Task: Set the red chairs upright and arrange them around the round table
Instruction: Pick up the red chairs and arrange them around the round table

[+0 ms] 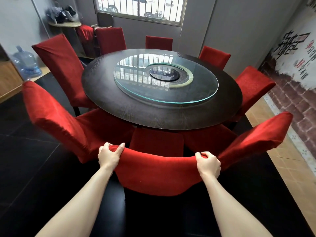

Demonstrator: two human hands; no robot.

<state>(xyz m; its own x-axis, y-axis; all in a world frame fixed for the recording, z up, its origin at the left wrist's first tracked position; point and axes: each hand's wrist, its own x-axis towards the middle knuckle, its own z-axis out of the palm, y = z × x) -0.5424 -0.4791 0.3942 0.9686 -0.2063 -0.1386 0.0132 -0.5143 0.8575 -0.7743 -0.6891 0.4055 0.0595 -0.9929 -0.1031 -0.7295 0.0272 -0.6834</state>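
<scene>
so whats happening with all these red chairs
A person is holding the top of the nearest red chair, left hand and right hand each with a closed grip on a corner of its backrest. The chair stands upright, facing the round table. Other red chairs already stand upright around it.

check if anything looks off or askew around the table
One thing stands out: the glass turntable sits off-centre on the round table, shifted toward its right edge. The red chairs all stand upright; both hands grip the nearest chair.
</scene>
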